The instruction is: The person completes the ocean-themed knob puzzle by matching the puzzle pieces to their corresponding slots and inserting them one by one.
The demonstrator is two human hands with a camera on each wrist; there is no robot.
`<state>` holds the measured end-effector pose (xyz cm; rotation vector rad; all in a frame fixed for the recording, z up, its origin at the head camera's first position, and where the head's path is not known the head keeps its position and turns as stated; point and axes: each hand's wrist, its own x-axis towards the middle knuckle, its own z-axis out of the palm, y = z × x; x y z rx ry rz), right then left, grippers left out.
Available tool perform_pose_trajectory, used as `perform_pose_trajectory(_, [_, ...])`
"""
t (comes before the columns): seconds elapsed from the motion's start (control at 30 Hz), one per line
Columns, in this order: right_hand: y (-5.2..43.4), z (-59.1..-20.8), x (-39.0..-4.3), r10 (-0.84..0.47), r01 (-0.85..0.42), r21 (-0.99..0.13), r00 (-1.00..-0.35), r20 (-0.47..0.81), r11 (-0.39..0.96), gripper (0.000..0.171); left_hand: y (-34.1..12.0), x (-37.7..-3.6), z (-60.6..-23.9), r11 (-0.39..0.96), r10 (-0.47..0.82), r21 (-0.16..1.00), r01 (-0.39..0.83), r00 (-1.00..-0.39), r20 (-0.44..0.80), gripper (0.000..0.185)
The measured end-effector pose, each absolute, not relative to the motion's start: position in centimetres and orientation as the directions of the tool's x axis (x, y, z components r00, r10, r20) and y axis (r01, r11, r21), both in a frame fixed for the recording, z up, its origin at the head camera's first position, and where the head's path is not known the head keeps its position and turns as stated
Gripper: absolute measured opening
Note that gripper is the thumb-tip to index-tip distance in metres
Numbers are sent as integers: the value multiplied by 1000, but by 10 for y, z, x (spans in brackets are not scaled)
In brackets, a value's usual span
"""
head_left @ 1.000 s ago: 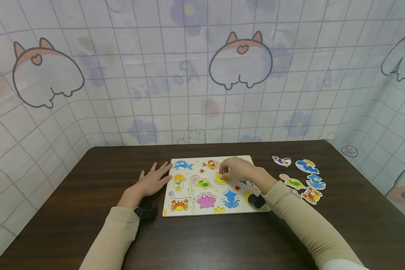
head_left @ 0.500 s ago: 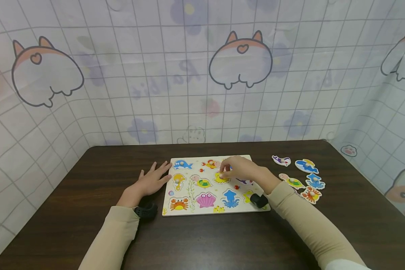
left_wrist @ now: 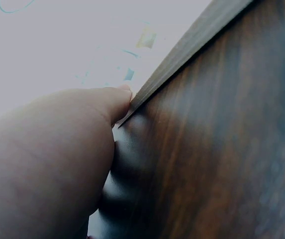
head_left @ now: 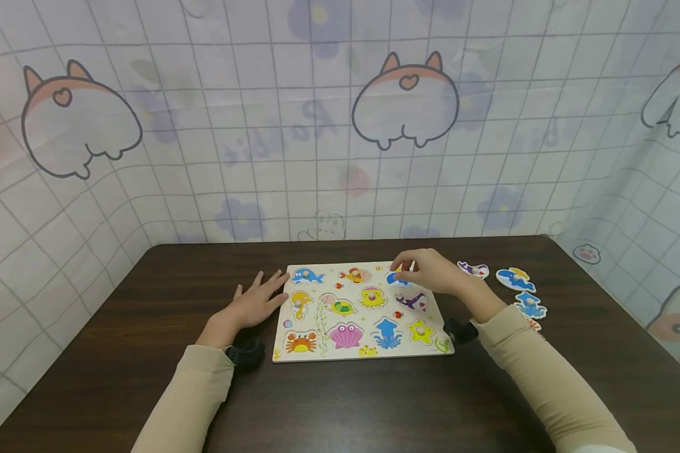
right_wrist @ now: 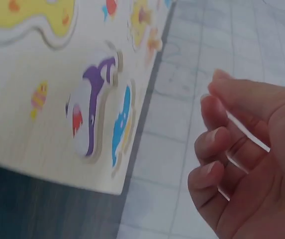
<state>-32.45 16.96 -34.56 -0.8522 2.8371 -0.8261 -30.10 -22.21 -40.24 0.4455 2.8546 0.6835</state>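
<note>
Puzzle board (head_left: pixel 323 352) lies on the desk (head_left: pixel 119 327); left hand (head_left: pixel 253 306) rests flat beside it, right hand (head_left: pixel 430 272) hovers loosely curled over the blue piece (head_left: pixel 397 279).

At the right of the frame we see our right hand (right_wrist: pixel 246 164) with its fingers (right_wrist: pixel 213 143) loosely curled and holding nothing. To the left lies the pale puzzle board (right_wrist: pixel 28 124), its purple piece (right_wrist: pixel 90 107) and blue piece (right_wrist: pixel 121 124) side by side near the board's edge, with a yellow piece (right_wrist: pixel 33 15) at the upper left.
</note>
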Motion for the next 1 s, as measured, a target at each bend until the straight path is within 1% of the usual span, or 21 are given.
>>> perform_pose_trajectory(0.37, [223, -348, -335, -402, -405, -615, -903, 152, 677, 27, -223, -302, -404, 849, 328, 468, 247, -939, -100, 63])
perform_pose_trajectory(0.6, [247, -350, -336, -366, -392, -593, -915, 171, 703, 27, -223, -302, -404, 853, 325, 461, 246, -941, -99, 63])
perform_pose_trajectory(0.8, [264, -356, -338, -369, -390, -541, -917, 153, 745, 24, -223, -303, -404, 853, 325, 460, 247, -941, -96, 63])
perform_pose_trajectory(1.0, [284, -362, -343, -329, -347, -525, -935, 132, 777, 22, -224, -303, -406, 847, 331, 467, 253, -939, -92, 63])
